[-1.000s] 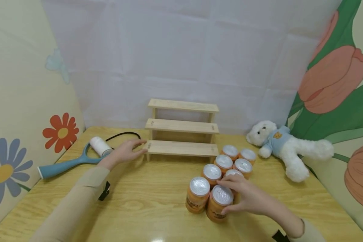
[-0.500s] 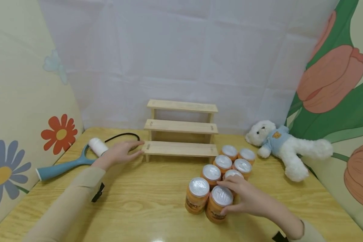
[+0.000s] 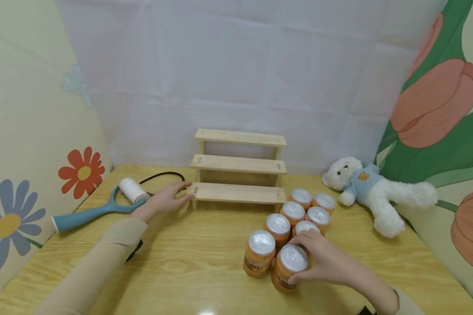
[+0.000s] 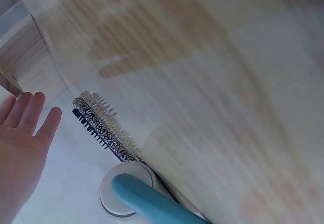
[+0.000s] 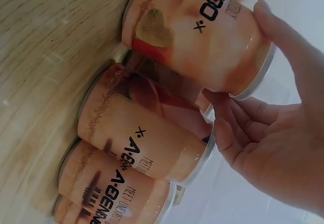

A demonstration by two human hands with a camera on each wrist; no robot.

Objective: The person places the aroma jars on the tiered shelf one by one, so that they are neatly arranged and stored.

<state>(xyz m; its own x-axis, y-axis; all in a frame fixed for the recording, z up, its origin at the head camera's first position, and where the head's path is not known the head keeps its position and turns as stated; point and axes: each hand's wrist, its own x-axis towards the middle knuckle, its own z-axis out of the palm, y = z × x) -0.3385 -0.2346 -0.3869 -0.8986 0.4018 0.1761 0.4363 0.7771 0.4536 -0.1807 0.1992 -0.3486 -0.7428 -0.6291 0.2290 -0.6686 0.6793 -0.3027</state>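
My right hand (image 3: 325, 260) grips the nearest orange can (image 3: 285, 275) near its silver lid, thumb on the front side and fingers behind. In the right wrist view this can (image 5: 202, 36) leans slightly against the line of the others. Several like cans stand in two rows behind and beside it, among them the front left can (image 3: 257, 262). My left hand (image 3: 163, 201) has its fingers extended at the left end of the bottom step of a three-tier wooden shelf (image 3: 238, 193); in the left wrist view the fingertips (image 4: 38, 98) lie by the shelf's edge.
Left on the table (image 3: 173, 267) lie a blue-handled tool (image 3: 82, 217) with a forked end, a white cylinder (image 3: 132, 190) and a beaded hairbrush (image 4: 106, 127). A white teddy bear (image 3: 378, 192) in a blue shirt lies at the right. Cloth hangs behind the shelf.
The gripped can has shifted slightly right and toward me, widening the gap to its left neighbour. My left hand stays by the shelf end; the view sways slightly.
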